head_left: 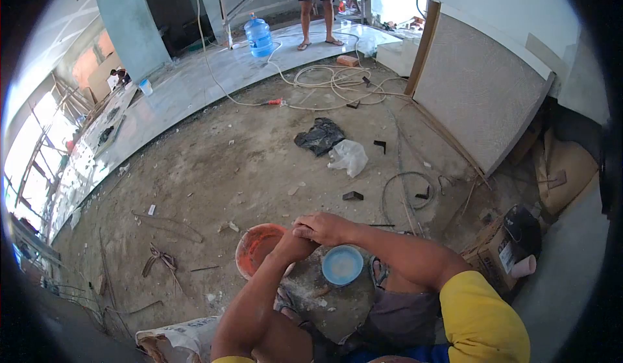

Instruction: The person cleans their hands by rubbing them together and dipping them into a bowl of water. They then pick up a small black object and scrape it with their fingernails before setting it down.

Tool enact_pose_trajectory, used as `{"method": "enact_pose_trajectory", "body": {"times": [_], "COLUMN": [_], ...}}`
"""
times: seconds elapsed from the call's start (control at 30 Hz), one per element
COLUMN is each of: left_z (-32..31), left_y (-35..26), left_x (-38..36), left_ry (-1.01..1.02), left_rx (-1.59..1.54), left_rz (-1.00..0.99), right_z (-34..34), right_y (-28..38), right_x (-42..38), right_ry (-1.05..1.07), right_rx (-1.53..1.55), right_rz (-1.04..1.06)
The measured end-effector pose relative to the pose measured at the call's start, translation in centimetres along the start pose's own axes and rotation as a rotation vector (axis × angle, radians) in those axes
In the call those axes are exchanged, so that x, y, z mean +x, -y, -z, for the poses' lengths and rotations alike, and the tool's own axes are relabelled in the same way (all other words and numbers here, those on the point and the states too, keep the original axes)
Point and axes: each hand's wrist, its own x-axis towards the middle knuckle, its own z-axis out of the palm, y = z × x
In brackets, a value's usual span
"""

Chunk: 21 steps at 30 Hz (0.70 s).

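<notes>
My hands are together over the rim of an orange-red basin (245, 259). My right hand (324, 228) lies across my left hand (295, 246), its fingers closed over the back of it. The fingers of my left hand are mostly hidden beneath. No tool shows in either hand. Just right of them, on the ground between my feet, stands a small blue bowl (342, 265) with something cloudy and pale in it. The basin has a reddish inside, and my forearm covers part of it.
A torn white sack (185, 334) lies by my left leg; a cardboard box (490, 249) stands at right. Ahead are black plastic (319, 136), a clear bag (349, 158), a coiled hose (331, 77), a water jug (259, 36) and a standing person (317, 12). A panel (477, 80) leans at right.
</notes>
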Motion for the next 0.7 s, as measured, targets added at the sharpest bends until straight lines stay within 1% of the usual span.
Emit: {"method": "enact_pose_trajectory", "body": {"times": [0.07,0.2,0.3,0.37,0.47,0.57,0.7], "left_z": [-0.2,0.3,0.3,-0.1,-1.0,0.1,0.0], "left_y": [0.5,-0.8,-0.8,0.0,1.3,-0.8,-0.4], "left_x": [0.2,-0.2,-0.2,-0.1,0.4,-0.2,-0.1], "left_ry": [-0.015,-0.02,-0.062,-0.062,-0.068,-0.083,-0.068], "left_rx": [0.042,-0.025,-0.001,0.015,0.043,0.012,0.021], "left_rz": [-0.068,-0.024,-0.056,-0.121,-0.095,-0.077,-0.087], "right_z": [0.0,-0.1,0.0,0.2,0.2,0.0,-0.1], "right_y": [0.0,-0.2,0.0,0.3,0.4,0.1,-0.1], "right_x": [0.0,0.0,0.0,-0.1,-0.1,0.0,0.0], "right_ry": [0.001,-0.002,-0.002,0.007,0.002,-0.01,-0.022], "right_rx": [-0.004,-0.018,-0.003,-0.013,-0.002,-0.005,0.009], "right_rz": [-0.004,-0.001,-0.01,-0.022,-0.018,-0.003,0.024]}}
